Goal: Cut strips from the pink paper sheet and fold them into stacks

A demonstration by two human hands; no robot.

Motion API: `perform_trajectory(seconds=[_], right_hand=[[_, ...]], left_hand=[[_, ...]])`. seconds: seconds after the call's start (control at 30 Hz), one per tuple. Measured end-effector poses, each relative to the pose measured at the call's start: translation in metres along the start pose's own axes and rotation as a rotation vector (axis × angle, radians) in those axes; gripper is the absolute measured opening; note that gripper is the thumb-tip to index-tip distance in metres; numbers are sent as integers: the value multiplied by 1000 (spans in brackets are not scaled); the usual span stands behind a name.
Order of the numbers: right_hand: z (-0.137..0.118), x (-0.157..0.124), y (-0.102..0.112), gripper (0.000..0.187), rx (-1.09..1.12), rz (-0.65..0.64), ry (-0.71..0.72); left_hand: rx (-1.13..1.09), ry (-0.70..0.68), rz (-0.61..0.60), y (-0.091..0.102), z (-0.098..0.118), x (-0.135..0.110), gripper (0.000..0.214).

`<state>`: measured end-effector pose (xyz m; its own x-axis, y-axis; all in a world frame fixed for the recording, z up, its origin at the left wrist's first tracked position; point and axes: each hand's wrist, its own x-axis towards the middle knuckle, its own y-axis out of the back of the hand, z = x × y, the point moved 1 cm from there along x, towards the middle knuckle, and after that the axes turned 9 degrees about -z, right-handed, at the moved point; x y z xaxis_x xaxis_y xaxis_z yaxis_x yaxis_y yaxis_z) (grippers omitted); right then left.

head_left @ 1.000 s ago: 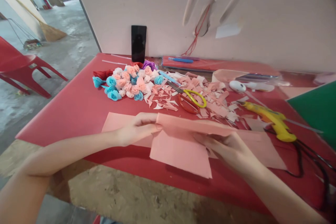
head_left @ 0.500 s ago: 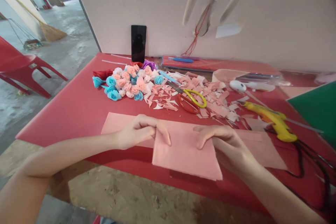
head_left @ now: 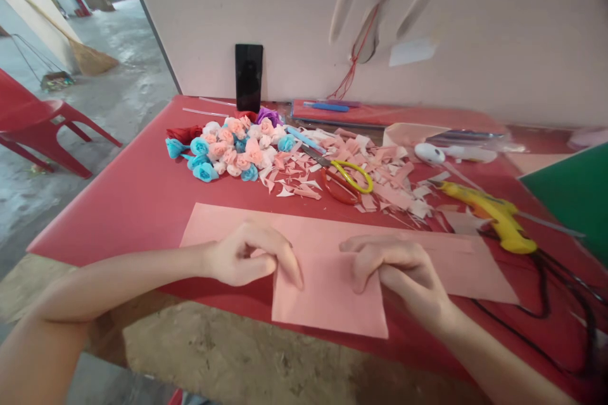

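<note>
Paper (head_left: 330, 307), pink, is at six o'clock over our red table (head_left: 118, 202), gripped by curled fingers (head_left: 284, 257) of our left hand (head_left: 235, 261) and right hand (head_left: 414, 269); at ten, we see a broom (head_left: 92, 59) on grey floor (head_left: 135, 69).

Place: I'm looking into a craft workshop
Table (head_left: 118, 202): paper flowers (head_left: 230, 150), scissors (head_left: 325, 162), glue gun (head_left: 498, 218), scraps (head_left: 387, 168)
Floor (head_left: 128, 31): bare grey

Soft indoor light, pale glare on the far floor (head_left: 129, 30), faint shadows, slight blur
</note>
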<state>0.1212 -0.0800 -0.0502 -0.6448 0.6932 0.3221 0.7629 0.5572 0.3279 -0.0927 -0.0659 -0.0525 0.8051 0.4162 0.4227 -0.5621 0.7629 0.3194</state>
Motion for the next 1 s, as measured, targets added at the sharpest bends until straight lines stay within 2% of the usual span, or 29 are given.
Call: perform_trajectory(seconds=[0.1, 0.27, 0.43, 0.5, 0.57, 0.63, 0.7, 0.73, 0.8, 0.9, 1.0], right_hand=[[-4, -1, 0, 33, -15, -31, 47], [-6, -3, -3, 36, 41, -142, 24], [-9, -3, -4, 34, 37, -86, 53], [-10, -3, -1, 35, 3, -85, 43], [-8, -3, 2, 37, -22, -112, 9], [-4, -3, 4, 37, -27, -142, -28], [1, -3, 3, 38, -25, -173, -45], [2, -3, 1, 39, -33, -185, -46], [5, -3, -4, 39, -67, -219, -43], [6, -3, -12, 35, -146, -262, -21], [6, -3, -17, 34, -201, -294, -3]], left_hand=[[21, -63, -13, -1, -1, -1, 30], [16, -123, -105, 0, 5, 2, 32], [-42, -93, -133, 1, 7, -1, 40], [-99, -18, -172, 5, 2, -2, 51], [-195, 133, -204, 12, -6, -2, 64], [-284, 296, -100, 17, -14, 0, 66], [-327, 414, 68, 19, -18, 4, 55], [-333, 458, 99, 17, -19, 6, 47], [-299, 556, 9, 9, -16, 10, 35], [-173, 682, -232, -4, -8, 12, 31], [-133, 694, -300, -13, -5, 10, 30]])
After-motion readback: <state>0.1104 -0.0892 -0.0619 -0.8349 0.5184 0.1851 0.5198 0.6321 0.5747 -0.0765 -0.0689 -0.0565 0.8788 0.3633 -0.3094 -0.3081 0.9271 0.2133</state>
